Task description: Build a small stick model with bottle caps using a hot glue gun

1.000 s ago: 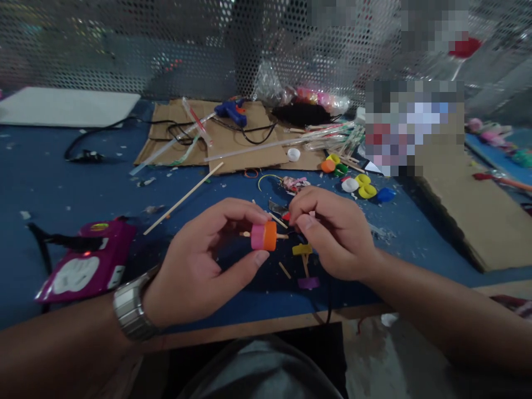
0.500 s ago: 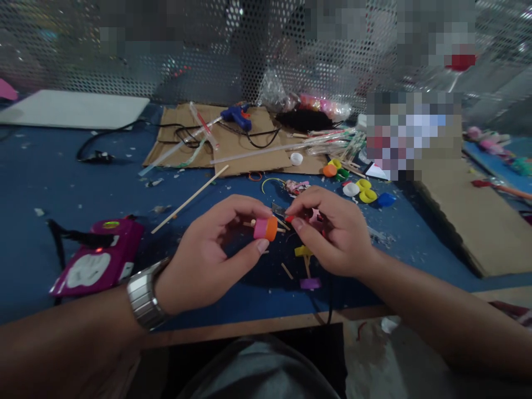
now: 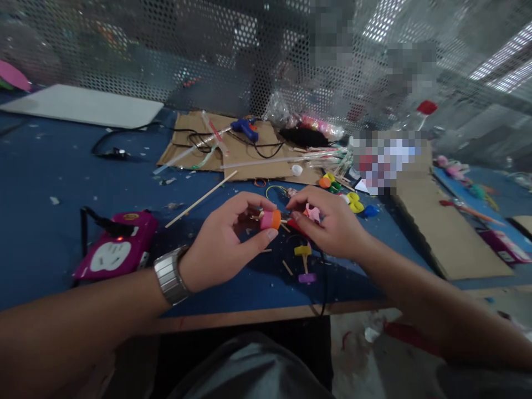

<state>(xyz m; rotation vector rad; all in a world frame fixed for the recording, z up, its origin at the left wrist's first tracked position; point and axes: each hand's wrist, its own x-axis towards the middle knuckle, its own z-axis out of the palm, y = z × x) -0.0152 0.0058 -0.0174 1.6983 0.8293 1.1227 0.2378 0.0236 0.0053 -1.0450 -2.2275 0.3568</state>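
My left hand (image 3: 230, 238), with a metal watch on its wrist, pinches a pair of joined bottle caps, pink and orange (image 3: 270, 220), between thumb and fingers. A thin wooden stick shows at the caps' side. Close to the orange face, my right hand (image 3: 328, 221) is closed round a red-handled tool (image 3: 296, 223); its dark tip is small and partly hidden, so its kind is unclear. Under the hands lies a wooden stick piece with a yellow cap (image 3: 302, 251) at one end and a purple cap (image 3: 307, 277) at the other.
A purple power box (image 3: 110, 252) with a plugged cable sits left. Behind lie a long wooden stick (image 3: 201, 199), cardboard (image 3: 266, 160) with a blue glue gun (image 3: 245, 129), and loose coloured caps (image 3: 354, 202). More cardboard (image 3: 449, 233) lies along the right.
My right hand with the red-handled tool has come closer to the orange cap. My left hand keeps its hold on the caps. The camera view has shifted and tilted.
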